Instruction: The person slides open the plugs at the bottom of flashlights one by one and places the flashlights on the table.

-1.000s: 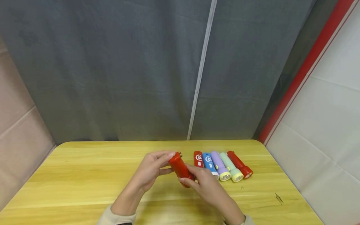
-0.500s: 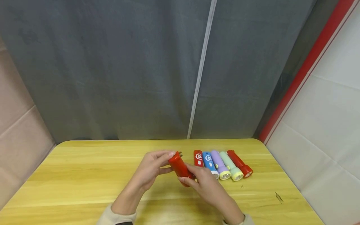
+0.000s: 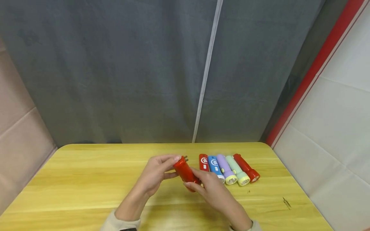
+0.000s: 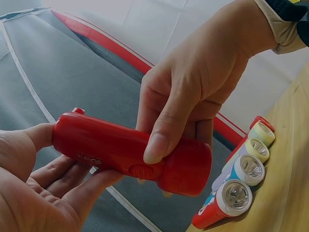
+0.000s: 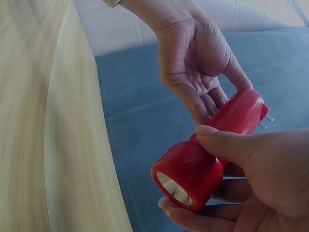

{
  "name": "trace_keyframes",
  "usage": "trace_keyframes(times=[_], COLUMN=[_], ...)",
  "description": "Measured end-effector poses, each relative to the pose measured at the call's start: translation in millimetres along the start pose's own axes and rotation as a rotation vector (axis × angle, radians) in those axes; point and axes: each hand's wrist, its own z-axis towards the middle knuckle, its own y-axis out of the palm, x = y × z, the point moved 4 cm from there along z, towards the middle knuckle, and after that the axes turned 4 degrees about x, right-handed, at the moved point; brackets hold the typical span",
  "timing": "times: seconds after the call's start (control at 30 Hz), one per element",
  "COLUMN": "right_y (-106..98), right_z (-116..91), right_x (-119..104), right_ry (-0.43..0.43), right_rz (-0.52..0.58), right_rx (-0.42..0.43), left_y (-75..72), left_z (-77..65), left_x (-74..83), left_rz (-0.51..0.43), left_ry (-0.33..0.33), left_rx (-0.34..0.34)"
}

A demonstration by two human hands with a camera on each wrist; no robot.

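Both hands hold a red flashlight (image 3: 185,171) above the table, tilted with its tail up and to the left. My left hand (image 3: 156,173) pinches the tail end between thumb and fingers. Two metal plug prongs (image 5: 264,122) stick out of that end. Around the wider head end, my right hand (image 3: 213,190) grips with its thumb on top and fingers beneath. A ribbed oval switch (image 4: 141,171) shows on the flashlight's side in the left wrist view. The right wrist view shows its reflector (image 5: 175,188), which looks unlit.
Right of the hands, several flashlights lie side by side on the wooden table (image 3: 95,179): a red one with a white emblem (image 3: 204,163), a blue one (image 3: 215,168), a purple one (image 3: 226,168), a mint one (image 3: 237,170) and a plain red one (image 3: 245,167). A grey curtain (image 3: 115,80) hangs behind.
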Motion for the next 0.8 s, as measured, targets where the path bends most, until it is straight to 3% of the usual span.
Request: trace_keyframes(times=[0.8], right_y=[1.7], right_z=[0.1], right_x=[-0.9], right_ry=[0.003], right_rz=[-0.024], right_rx=[-0.008], left_y=[-0.3], left_z=[0.8], left_x=[-1.4], left_rz=[-0.005], left_ry=[-0.031], left_rx=[0.022])
